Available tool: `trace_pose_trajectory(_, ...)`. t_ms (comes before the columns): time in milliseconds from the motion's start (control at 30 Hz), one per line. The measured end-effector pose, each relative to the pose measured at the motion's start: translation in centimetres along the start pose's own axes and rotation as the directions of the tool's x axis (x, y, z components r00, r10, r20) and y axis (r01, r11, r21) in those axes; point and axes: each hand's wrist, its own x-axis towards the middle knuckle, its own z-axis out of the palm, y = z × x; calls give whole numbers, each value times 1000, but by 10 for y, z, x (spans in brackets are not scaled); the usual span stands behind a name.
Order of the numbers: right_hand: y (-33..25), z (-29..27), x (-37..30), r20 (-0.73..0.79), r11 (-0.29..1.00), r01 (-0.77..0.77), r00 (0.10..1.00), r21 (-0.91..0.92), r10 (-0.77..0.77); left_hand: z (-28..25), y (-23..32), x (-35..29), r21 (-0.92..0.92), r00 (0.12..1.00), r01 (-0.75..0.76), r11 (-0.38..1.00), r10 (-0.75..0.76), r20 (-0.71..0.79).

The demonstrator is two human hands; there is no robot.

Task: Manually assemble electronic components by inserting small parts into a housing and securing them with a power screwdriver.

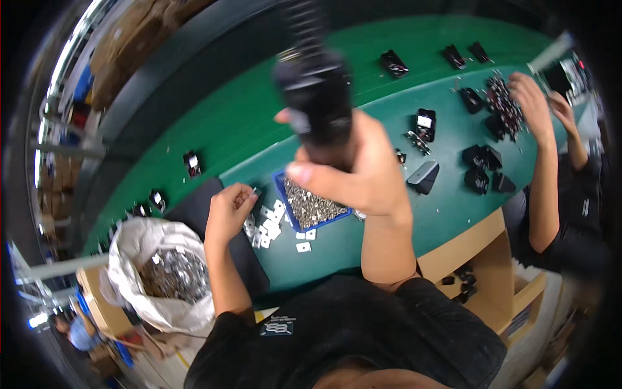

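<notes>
My right hand (pixel 369 165) is raised close to the camera, wrapped round a black electric screwdriver (pixel 317 97) with a coiled cord at its top. The tool is blurred and its tip is hidden. Lower on the left, my left hand (pixel 227 211) pinches a small shiny piece (pixel 256 192) between thumb and fingertips. Beside that hand, several small white square plates (pixel 271 228) lie scattered on the green table (pixel 337 249). A blue tray (pixel 299 229) of small metal screws (pixel 312 206) sits below my right wrist.
An open white sack (pixel 126 266) of metal parts stands at the left. Black housings (pixel 424 176) and a pile of small parts (pixel 504 104) lie to the right, near a co-worker's hands (pixel 532 107). A cardboard box (pixel 483 262) stands at the table's near edge. More housings (pixel 192 163) rest on the green belt (pixel 246 152).
</notes>
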Motion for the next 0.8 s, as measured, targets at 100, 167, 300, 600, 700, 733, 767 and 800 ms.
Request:
trace_pose_trajectory(100, 14, 7, -2, 29, 994, 85, 996, -73, -83, 13, 5, 57, -84, 932, -360, 929, 356, -64)
trace_pose_trajectory(167, 8, 14, -10, 52, 987, -44, 997, -152, 52, 32, 57, 78, -896, 949, -133, 423, 316, 8)
trace_pose_trajectory(300, 12, 29, -20, 132, 905, 245, 968, -348, -212, 65, 78, 180, -245, 922, -378, 893, 386, -16)
trace_pose_trajectory(600, 14, 35, -10, 202, 927, 253, 958, -278, -201, 90, 85, 250, 68, 896, -390, 918, 396, -199)
trace_pose_trajectory(700, 5, 23, -5, 170, 945, 216, 969, -244, -178, 93, 80, 256, 93, 923, -348, 933, 358, -142)
trace_pose_trajectory(733, 7, 20, -4, 149, 944, 237, 967, -228, -207, 95, 77, 256, 129, 923, -346, 929, 361, -131)
trace_pose_trajectory(767, 5, 17, -4, 141, 945, 239, 967, -222, -211, 95, 78, 256, 163, 922, -348, 923, 369, -121)
trace_pose_trajectory(800, 0, 13, -4, 130, 959, 201, 976, -200, -177, 96, 79, 258, 167, 920, -355, 920, 376, -114)
